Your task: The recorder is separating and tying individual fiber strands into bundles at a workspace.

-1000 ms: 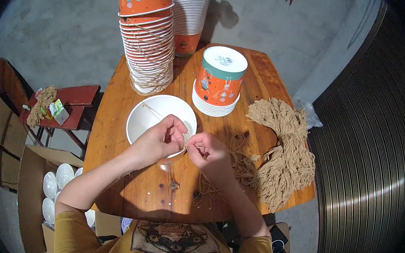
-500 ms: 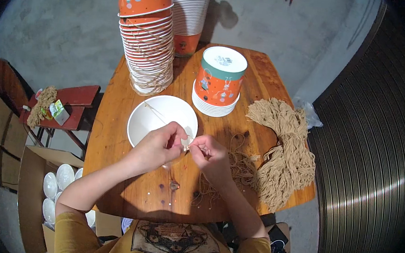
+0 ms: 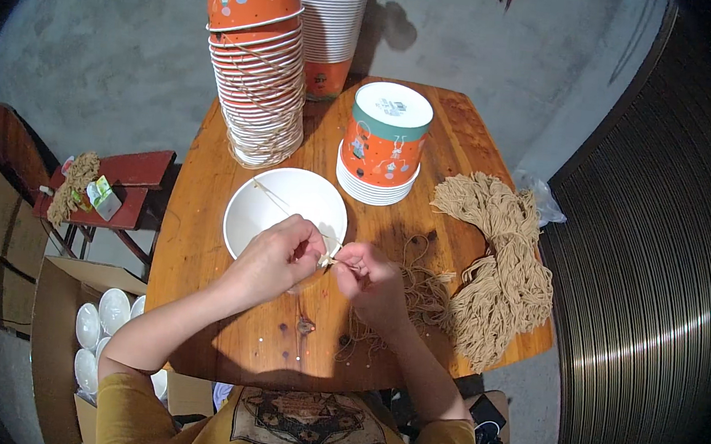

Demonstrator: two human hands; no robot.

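Note:
A white paper bucket point(image 3: 247, 221) stands mouth up on the wooden table, with a thin tan string point(image 3: 269, 192) running across its mouth from the far-left rim toward my fingers. At its near-right rim, my left hand point(image 3: 285, 251) pinches the string between thumb and fingertips. My right hand point(image 3: 370, 282) meets it there, its thumb and forefinger closed on the string's end; the exact knot or loop is too small to make out. Beside my right hand lies a loose tangle of tan strings point(image 3: 425, 294), and a thick tied bundle of string point(image 3: 497, 298) rests farther right.
At the table's back stand a tall stack of orange-printed buckets point(image 3: 257, 87) with string handles, another tall stack point(image 3: 330, 25), and a short upturned stack point(image 3: 385, 148). Left of the table are an open carton point(image 3: 58, 340) of white bowls and a red bench point(image 3: 136, 171). A ridged shutter point(image 3: 654, 290) rises at right.
My fingers have shifted slightly at the bucket's rim. The right thumb and forefinger have changed their position on the string; the bucket stays in place.

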